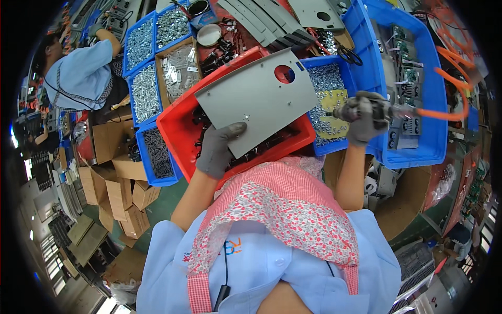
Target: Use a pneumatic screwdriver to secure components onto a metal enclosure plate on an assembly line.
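Note:
A grey metal plate (259, 99) with a round hole lies across a red bin (172, 123) of black parts. My left hand (218, 149), in a grey glove, grips the plate's near left corner. My right hand (366, 118), also gloved, is wrapped around a pneumatic screwdriver (348, 111) with an orange air hose (449, 89). The tool's tip points left over a blue bin of silver screws (327, 83), just right of the plate.
Several blue bins of screws (146, 89) stand at left, and a large blue bin (426, 104) with circuit boards at right. More grey plates (272, 23) are stacked at the back. Another person in a blue shirt (78, 73) works far left. Cardboard boxes (120, 193) sit below.

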Motion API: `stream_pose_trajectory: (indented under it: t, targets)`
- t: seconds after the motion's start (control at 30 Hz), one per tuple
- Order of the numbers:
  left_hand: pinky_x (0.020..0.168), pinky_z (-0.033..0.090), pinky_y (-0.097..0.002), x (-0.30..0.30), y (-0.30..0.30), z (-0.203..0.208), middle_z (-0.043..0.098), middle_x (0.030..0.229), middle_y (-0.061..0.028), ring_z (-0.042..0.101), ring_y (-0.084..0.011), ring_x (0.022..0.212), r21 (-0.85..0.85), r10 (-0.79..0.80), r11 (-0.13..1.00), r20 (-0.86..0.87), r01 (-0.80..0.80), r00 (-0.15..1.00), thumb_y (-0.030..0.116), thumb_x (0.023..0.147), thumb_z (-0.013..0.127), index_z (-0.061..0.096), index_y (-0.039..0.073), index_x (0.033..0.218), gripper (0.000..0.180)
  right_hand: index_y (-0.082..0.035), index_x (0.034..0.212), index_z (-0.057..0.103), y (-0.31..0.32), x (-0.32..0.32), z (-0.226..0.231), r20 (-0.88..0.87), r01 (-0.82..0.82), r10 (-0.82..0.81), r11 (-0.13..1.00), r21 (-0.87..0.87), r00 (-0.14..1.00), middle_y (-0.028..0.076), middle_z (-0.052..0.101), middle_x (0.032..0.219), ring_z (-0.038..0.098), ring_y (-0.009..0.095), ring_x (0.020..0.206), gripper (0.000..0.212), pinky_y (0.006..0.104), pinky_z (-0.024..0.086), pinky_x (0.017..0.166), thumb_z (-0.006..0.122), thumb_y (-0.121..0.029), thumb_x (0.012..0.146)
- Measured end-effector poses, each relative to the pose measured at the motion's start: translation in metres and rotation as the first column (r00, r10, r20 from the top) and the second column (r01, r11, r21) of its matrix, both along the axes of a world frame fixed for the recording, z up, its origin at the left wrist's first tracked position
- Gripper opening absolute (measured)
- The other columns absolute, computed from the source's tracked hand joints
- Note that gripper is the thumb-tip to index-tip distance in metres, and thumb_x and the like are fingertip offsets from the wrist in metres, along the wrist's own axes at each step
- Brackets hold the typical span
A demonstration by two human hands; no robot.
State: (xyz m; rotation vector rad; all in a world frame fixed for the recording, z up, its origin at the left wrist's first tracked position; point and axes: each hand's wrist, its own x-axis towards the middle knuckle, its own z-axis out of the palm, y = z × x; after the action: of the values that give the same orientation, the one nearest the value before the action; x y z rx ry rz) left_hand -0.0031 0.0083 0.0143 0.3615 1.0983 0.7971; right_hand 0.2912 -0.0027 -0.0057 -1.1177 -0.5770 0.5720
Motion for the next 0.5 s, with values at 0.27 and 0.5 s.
stream_pose_trajectory:
  t: [0.27,0.5]
  targets:
    - [0.079,0.055,-0.0361,0.017,-0.020,-0.007,0.064,0.102,-0.0152,0.065,-0.0241,0.087,0.054,-0.116,0.992,0.069,0.112,0.991,-0.004,0.075,0.064,0.055,-0.008,0.114,0.040,0.004,0.106,0.050,-0.042,-0.055,0.088,-0.032,-0.279,0.291,0.938,0.207,0.956,0.019,0.060,0.083,0.056,0.023,0.063,0.033,0.0400,0.049,0.061,0.049,-0.012,0.077]
    - [0.075,0.056,-0.0338,0.028,-0.041,0.007,0.065,0.096,-0.0141,0.066,-0.0216,0.082,0.075,-0.238,0.970,0.083,0.232,0.968,-0.005,0.073,0.067,0.057,-0.007,0.105,0.034,0.004,0.104,0.053,-0.064,-0.078,0.082,0.037,-0.124,0.121,0.989,0.085,0.992,0.020,0.062,0.083,0.057,0.021,0.058,0.033,0.0370,0.050,0.059,0.049,-0.009,0.074]
